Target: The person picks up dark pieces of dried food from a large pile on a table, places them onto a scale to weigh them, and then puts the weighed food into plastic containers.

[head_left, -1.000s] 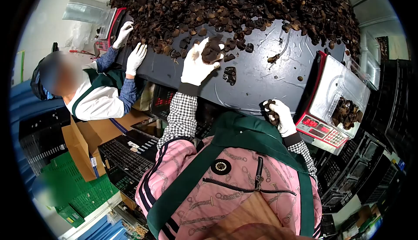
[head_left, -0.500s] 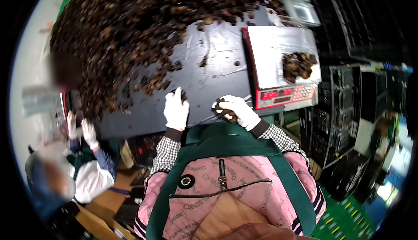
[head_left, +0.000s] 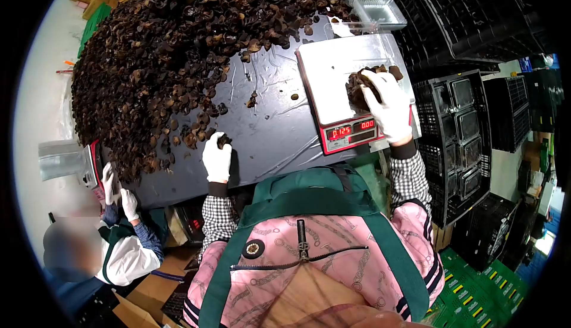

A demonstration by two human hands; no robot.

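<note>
Closest is the wearer's green apron (head_left: 309, 206), in front of the near edge of the dark table (head_left: 267, 125). The gloved left hand (head_left: 217, 158), just inside that edge, has its fingers curled and pinches a dark mushroom piece (head_left: 223, 141), perhaps wood ear; this light hold seems enough for something so small. The gloved right hand (head_left: 386, 105) bends its fingers over a mushroom clump (head_left: 355, 93) on the digital scale (head_left: 333, 84); whether it grips or merely presses, I cannot tell. The scale's red display faces the wearer, probably for easy reading. Off to the left, a co-worker's gloved hands (head_left: 129, 204) are beside the heap's lower end. Farther in, a few loose bits (head_left: 252, 99) lie between the scale and the big mushroom heap (head_left: 178, 54). Beyond the scale, clear plastic trays (head_left: 380, 11) stand near, presumably for reach.
</note>
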